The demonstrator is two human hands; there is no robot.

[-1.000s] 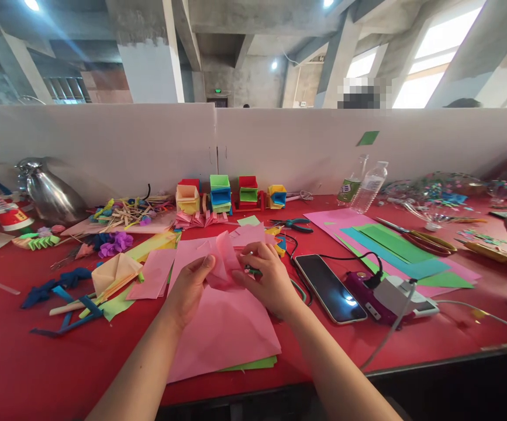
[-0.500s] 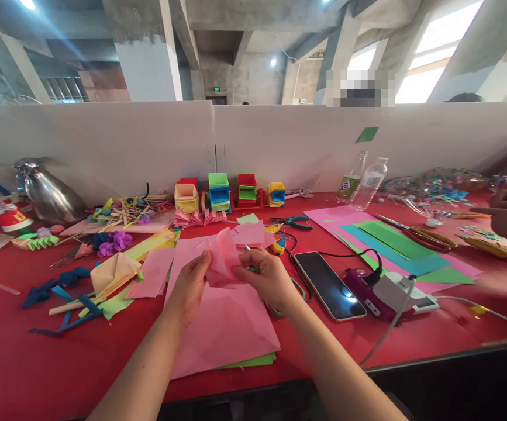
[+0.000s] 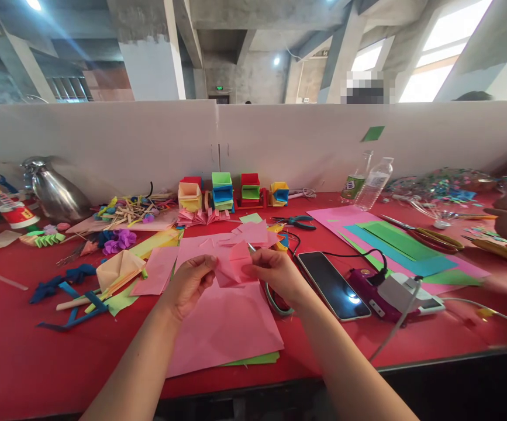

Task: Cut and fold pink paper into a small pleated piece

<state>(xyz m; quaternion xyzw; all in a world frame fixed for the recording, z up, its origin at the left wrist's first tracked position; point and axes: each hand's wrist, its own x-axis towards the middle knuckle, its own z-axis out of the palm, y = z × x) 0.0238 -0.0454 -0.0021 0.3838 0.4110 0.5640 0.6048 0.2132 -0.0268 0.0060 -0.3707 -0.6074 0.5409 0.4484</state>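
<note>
Head view: folded pink paper (image 3: 234,266) is being pinched by L hand (image 3: 194,283) & R hand (image 3: 276,276) (both clamped on it), prob. mid-shaping, w/ steadiness being needed next.

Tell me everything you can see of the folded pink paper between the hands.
The folded pink paper looks thin, small and creased, with a flap at its upper right. The left hand pinches its left side, the right hand its right. It is held over a larger pink sheet; whether they touch is unclear.

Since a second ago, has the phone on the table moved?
No; judged against the white partition, the phone lies in the same place.
</note>
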